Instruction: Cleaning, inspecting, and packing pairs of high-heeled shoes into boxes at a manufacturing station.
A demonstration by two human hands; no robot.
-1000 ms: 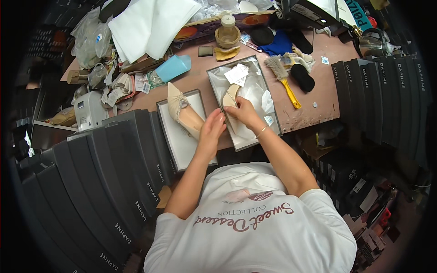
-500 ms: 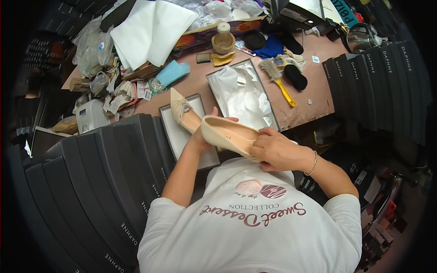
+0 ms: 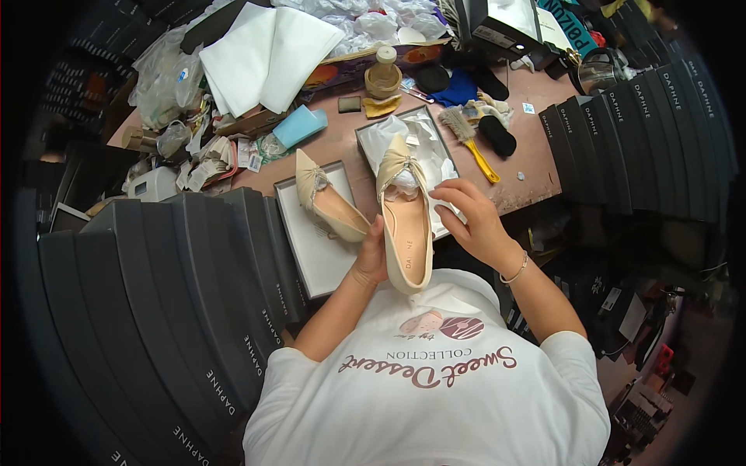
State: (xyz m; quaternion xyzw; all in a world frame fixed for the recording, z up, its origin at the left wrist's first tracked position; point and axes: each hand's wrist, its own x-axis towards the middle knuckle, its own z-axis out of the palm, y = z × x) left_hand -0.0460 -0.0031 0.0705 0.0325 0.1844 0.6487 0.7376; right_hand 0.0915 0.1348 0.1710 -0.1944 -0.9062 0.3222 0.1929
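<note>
A beige pointed-toe shoe (image 3: 407, 233) is held up in front of me, toe pointing away, with white paper stuffed in its toe. My left hand (image 3: 374, 252) grips it along its left side near the heel. My right hand (image 3: 472, 217) hovers at the shoe's right side, fingers bent and apart; whether a fingertip touches the edge is hard to see. The matching shoe (image 3: 326, 203), with a gathered, sparkling trim, lies in a grey box lid (image 3: 315, 268) to the left. Behind the held shoe is an open shoebox (image 3: 437, 128) lined with white tissue paper.
Dark shoeboxes (image 3: 167, 287) stand in a row at left, and more shoeboxes (image 3: 629, 147) at right. On the pink table lie a yellow-handled brush (image 3: 471, 144), a black pad (image 3: 497, 136), a jar (image 3: 383, 76), a light-blue cup-like item (image 3: 300, 126) and white sheets (image 3: 268, 58).
The held shoe has turned from lying sideways with its toe at my right hand to pointing away from me. My right hand has come off its toe and opened.
</note>
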